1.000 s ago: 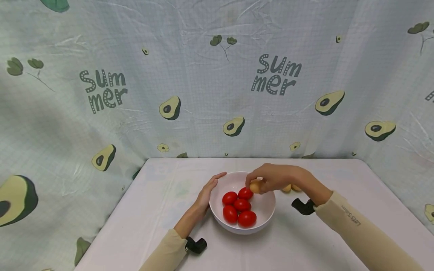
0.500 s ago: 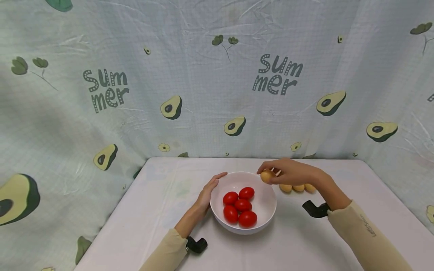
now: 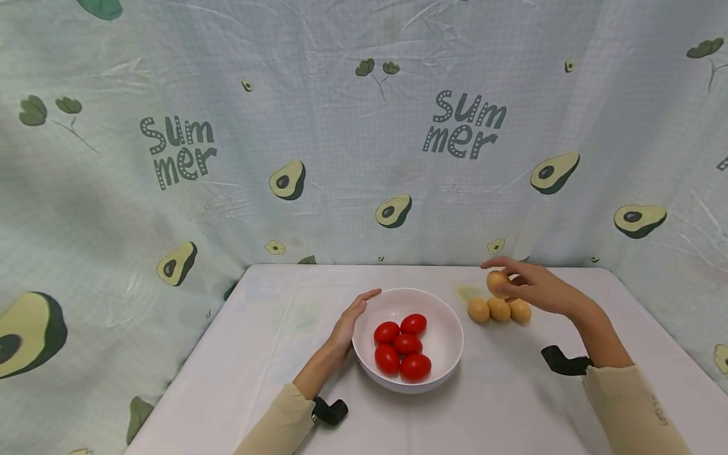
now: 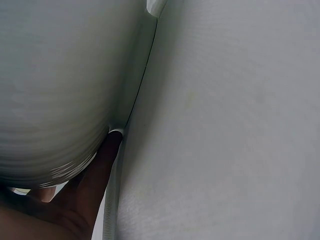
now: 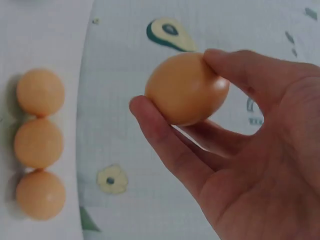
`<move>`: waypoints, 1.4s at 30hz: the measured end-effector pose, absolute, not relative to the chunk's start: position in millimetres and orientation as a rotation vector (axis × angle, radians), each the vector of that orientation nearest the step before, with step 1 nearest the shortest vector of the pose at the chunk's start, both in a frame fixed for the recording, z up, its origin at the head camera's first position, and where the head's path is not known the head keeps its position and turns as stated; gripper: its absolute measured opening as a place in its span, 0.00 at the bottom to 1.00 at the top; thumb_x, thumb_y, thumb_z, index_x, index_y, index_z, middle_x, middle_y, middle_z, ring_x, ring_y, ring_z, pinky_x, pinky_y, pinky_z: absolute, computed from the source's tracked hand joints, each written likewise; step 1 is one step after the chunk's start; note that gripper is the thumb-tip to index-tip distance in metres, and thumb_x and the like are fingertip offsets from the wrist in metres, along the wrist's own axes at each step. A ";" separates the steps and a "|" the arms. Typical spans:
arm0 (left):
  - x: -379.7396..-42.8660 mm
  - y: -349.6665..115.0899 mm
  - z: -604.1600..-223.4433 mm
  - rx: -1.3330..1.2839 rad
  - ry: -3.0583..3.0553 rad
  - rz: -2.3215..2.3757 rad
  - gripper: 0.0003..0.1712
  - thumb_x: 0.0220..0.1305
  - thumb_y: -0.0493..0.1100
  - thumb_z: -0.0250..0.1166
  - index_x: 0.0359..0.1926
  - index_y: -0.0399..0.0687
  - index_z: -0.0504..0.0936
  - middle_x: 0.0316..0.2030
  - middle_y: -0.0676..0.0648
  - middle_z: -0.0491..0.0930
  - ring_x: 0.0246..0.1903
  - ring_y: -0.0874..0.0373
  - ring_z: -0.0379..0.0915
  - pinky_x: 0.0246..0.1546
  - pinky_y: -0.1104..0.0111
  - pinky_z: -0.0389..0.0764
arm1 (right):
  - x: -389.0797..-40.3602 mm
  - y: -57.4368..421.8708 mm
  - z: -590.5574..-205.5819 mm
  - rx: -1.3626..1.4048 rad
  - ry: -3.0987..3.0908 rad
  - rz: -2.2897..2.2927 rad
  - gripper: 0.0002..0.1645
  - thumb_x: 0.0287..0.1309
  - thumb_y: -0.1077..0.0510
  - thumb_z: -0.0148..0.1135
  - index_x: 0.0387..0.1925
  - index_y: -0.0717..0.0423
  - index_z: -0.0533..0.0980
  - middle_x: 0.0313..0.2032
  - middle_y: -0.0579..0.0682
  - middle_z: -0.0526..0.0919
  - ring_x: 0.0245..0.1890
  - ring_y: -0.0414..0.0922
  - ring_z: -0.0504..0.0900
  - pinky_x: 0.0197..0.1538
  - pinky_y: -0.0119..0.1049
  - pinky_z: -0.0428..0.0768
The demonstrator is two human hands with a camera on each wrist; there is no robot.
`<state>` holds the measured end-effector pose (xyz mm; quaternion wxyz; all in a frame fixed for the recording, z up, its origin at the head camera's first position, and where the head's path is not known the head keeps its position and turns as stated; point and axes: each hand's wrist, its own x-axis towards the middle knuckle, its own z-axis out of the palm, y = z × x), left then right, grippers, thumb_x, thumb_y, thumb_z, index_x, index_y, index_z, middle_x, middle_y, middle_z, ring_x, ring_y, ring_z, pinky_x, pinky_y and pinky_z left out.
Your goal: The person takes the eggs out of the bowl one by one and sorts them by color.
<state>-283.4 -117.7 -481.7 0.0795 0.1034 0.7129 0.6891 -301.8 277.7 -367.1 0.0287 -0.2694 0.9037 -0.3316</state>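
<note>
My right hand [image 3: 534, 285] pinches a brown egg [image 5: 186, 90] between thumb and fingertips, above the back right of the table. Just below it, three more brown eggs [image 3: 499, 309] lie in a row; the right wrist view shows them side by side at its left. A white bowl [image 3: 445, 344] stands at the middle of the table, holding several glossy red egg-shaped things [image 3: 407, 344]. Against the bowl's left outer side rests my left hand [image 3: 345, 325], its fingers extended along the wall. In the left wrist view, part of this hand is hidden behind the bowl.
The table [image 3: 273, 354] has a pale cover with faint printed patches. Behind it and on both sides hangs a curtain [image 3: 330, 126] printed with avocados and lettering. A black wrist mount [image 3: 330, 412] sits at each sleeve, the left one near the bowl.
My right hand has carried the brown egg from over the bowl's right rim to the right and back, above the row of eggs. My left hand has stayed at the bowl.
</note>
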 end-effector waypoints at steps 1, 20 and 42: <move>-283.4 -117.7 -481.6 0.307 2.135 2.059 0.30 0.83 0.53 0.35 0.77 0.58 0.65 0.78 0.46 0.62 0.75 0.44 0.62 0.79 0.48 0.60 | -302.1 283.8 -370.5 -0.804 2.805 -1.050 0.23 0.74 0.50 0.59 0.66 0.49 0.73 0.56 0.57 0.83 0.46 0.46 0.85 0.45 0.35 0.85; -284.3 -117.4 -480.5 0.320 2.148 2.068 0.30 0.83 0.52 0.34 0.78 0.55 0.65 0.78 0.43 0.63 0.74 0.43 0.64 0.77 0.50 0.64 | -306.1 352.5 -428.9 -0.064 2.997 -1.036 0.42 0.69 0.50 0.61 0.68 0.77 0.56 0.58 0.79 0.70 0.42 0.57 0.86 0.44 0.49 0.83; -288.0 -117.3 -480.8 0.310 2.149 2.077 0.29 0.82 0.51 0.36 0.77 0.55 0.66 0.77 0.44 0.64 0.74 0.45 0.63 0.78 0.53 0.62 | -323.3 349.8 -456.2 0.089 2.870 -1.014 0.42 0.73 0.42 0.54 0.68 0.76 0.62 0.61 0.80 0.70 0.42 0.54 0.86 0.46 0.47 0.84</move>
